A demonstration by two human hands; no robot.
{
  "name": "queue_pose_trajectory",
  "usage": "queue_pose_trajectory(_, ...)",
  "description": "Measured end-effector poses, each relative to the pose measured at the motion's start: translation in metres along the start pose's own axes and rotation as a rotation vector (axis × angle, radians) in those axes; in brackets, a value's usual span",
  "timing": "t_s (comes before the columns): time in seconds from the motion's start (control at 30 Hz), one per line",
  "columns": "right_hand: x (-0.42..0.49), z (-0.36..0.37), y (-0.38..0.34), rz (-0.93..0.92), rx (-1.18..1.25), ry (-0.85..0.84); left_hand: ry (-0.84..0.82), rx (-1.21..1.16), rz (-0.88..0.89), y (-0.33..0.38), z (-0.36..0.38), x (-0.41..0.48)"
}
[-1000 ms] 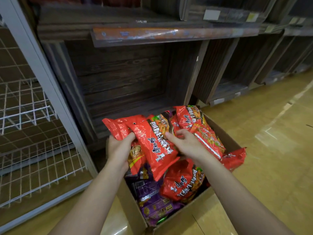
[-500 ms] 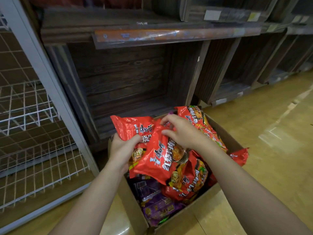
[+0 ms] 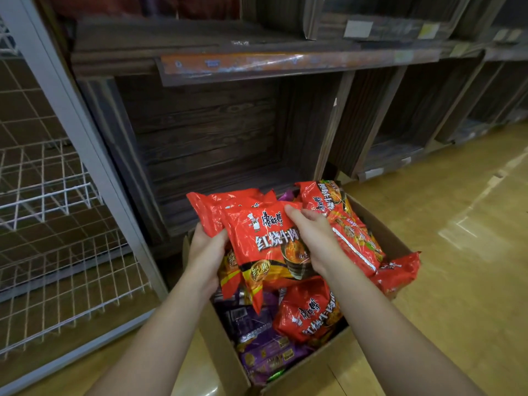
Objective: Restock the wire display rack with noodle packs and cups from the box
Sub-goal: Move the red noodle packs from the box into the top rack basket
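A cardboard box (image 3: 221, 352) sits on the floor, filled with red noodle packs (image 3: 308, 315) and purple packs (image 3: 265, 352). Above its far left corner I hold a small stack of red noodle packs (image 3: 260, 238), face up. My left hand (image 3: 205, 252) grips the stack's left edge from below. My right hand (image 3: 311, 241) clasps the front pack's right side, thumb on top. The white wire display rack (image 3: 43, 195) stands at the left, its visible baskets bare.
A grey metal post (image 3: 71, 110) frames the rack's right side. Dark wooden shelving (image 3: 205, 138) rises directly behind the box and runs off to the right. Tan floor (image 3: 457, 267) spreads to the right of the box.
My right hand brought a red pack over from the box's right side and laid it face up on the packs in my left hand. The stack has risen slightly.
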State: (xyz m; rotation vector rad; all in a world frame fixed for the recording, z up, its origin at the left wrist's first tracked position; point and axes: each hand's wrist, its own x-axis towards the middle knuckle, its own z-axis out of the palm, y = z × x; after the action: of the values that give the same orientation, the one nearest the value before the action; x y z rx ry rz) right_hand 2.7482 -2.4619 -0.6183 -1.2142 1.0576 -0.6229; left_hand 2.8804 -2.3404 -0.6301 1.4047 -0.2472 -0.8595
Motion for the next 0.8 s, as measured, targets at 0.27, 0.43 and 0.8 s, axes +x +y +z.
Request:
queue_pose_trajectory(0.27,0.0,-0.003,0.001,0.151,-0.144,-0.159,-0.088,0.07,0.062,0.007,0.004,-0.014)
queue_pose_trajectory(0.43,-0.002,0.005,0.002,0.096,-0.086,-0.035,-0.019,0.219,0.11,0.013,0.016,-0.024)
queue_pose_trajectory(0.8,-0.013,-0.001,0.0,0.009,-0.247,0.003,-0.165,0.262,0.066,0.016,0.017,-0.019)
